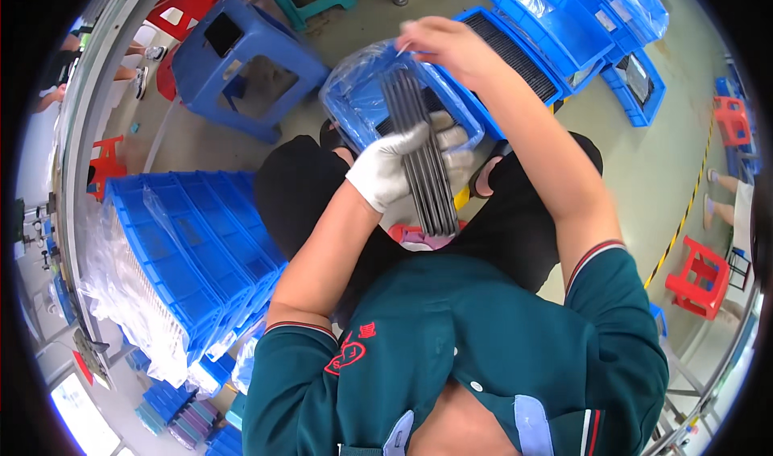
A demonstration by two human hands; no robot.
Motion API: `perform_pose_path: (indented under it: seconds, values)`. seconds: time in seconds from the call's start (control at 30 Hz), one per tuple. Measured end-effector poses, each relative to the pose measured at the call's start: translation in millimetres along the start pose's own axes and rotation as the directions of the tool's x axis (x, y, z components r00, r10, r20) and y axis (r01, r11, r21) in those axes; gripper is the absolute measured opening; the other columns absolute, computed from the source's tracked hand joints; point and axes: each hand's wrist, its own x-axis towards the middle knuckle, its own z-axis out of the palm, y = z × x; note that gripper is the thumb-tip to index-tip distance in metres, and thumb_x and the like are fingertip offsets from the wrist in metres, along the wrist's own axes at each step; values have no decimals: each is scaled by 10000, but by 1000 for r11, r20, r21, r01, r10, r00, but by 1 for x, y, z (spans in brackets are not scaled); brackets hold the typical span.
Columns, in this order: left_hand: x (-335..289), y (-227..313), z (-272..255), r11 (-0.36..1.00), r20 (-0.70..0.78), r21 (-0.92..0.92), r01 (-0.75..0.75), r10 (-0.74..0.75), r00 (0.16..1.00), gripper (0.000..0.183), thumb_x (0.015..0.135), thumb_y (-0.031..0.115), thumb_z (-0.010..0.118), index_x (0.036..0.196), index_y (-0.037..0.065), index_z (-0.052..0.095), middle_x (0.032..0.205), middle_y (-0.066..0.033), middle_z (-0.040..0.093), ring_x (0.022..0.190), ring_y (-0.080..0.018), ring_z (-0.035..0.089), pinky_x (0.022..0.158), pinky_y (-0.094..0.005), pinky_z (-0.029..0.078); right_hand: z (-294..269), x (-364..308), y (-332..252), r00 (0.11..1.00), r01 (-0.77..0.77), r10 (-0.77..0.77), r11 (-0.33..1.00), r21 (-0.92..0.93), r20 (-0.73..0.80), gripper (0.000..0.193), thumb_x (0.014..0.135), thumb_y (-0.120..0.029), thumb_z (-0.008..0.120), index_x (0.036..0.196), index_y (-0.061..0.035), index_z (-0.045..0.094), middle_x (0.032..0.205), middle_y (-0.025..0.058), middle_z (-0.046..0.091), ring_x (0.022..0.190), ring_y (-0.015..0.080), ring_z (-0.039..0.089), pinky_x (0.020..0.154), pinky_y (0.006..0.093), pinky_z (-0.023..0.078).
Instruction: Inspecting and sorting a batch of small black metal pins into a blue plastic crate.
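My left hand [385, 169], in a white glove, is closed around a stack of long, narrow black strips [431, 184]. The stack slants above my lap, over the near edge of a blue crate. A clear plastic liner [345, 94] hangs over this crate's rim, and more black pieces lie partly hidden inside. My bare right hand [440, 47] is raised at the crate's far edge, its fingers pinched together. Something thin and pale shows at the fingertips, too small and blurred to name.
Right of the lined crate stands a blue crate [555, 94] filled with dark strips, with more blue crates [555, 21] beyond. A blue stool [241, 53] is at the far left. Stacked blue crates [181, 247] rise by my left side. A red stool [699, 279] stands at right.
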Motion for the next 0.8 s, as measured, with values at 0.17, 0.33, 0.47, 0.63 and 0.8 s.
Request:
perform_pose_path:
  seconds: [0.17,0.33,0.47,0.63,0.8]
  values:
    - [3,36,7,926,11,-86,-367,369,929,338,967,200,490,1269,49,478,1310,-208,506,1231,-450,477,995,-629,403,-3,-69,5,912,131,25,928,350,-408,233,932,-326,606,944,-94,599,967,43,661,946,164,603,849,320,455]
    - [11,54,27,844,126,-94,-529,537,834,222,955,192,509,1149,95,552,1153,-157,588,1132,-376,554,948,-572,444,39,-97,12,892,219,14,860,461,-451,212,938,-342,595,912,-132,615,996,38,666,984,158,572,853,341,440]
    - [24,46,39,780,-103,-90,-619,611,785,209,964,197,496,1146,112,556,1180,-118,587,1142,-347,543,947,-559,423,64,-86,2,849,369,-59,779,508,-526,168,942,-226,610,901,-64,627,924,46,659,809,124,586,761,275,504]
    - [26,40,48,757,-70,-134,-640,637,768,252,971,147,476,1217,119,525,1237,-131,570,1178,-364,529,972,-544,427,67,-80,-9,825,389,-22,747,539,-565,175,929,-235,631,898,-63,626,903,46,656,834,121,589,772,280,504]
    - [27,43,52,730,-48,14,-683,683,729,307,955,90,485,1257,145,485,1274,-187,522,1188,-429,511,970,-590,431,71,-74,-18,800,426,-37,737,525,-598,168,919,-237,648,884,-74,627,913,37,661,839,116,583,786,280,494]
